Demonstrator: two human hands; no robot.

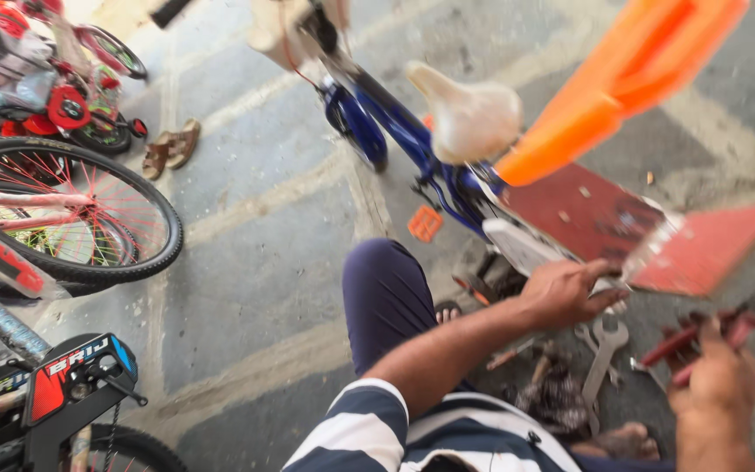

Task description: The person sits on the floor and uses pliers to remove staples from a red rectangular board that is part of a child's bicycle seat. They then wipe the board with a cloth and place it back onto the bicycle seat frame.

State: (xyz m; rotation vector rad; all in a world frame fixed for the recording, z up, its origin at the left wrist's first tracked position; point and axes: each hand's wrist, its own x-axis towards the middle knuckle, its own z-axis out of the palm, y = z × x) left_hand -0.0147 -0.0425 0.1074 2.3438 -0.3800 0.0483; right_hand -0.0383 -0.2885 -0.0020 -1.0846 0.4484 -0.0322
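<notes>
Down low, the left hand [565, 293] rests with fingers curled against the white chain guard [517, 247] of the blue bicycle [412, 140], which runs up and leftward away from the person. Farther right, the right hand [716, 380] grips red-handled pliers [709, 336], jaws aimed right. Motion blur probably hides what the left fingers pinch; a wrench [603, 354] lies between both hands.
</notes>
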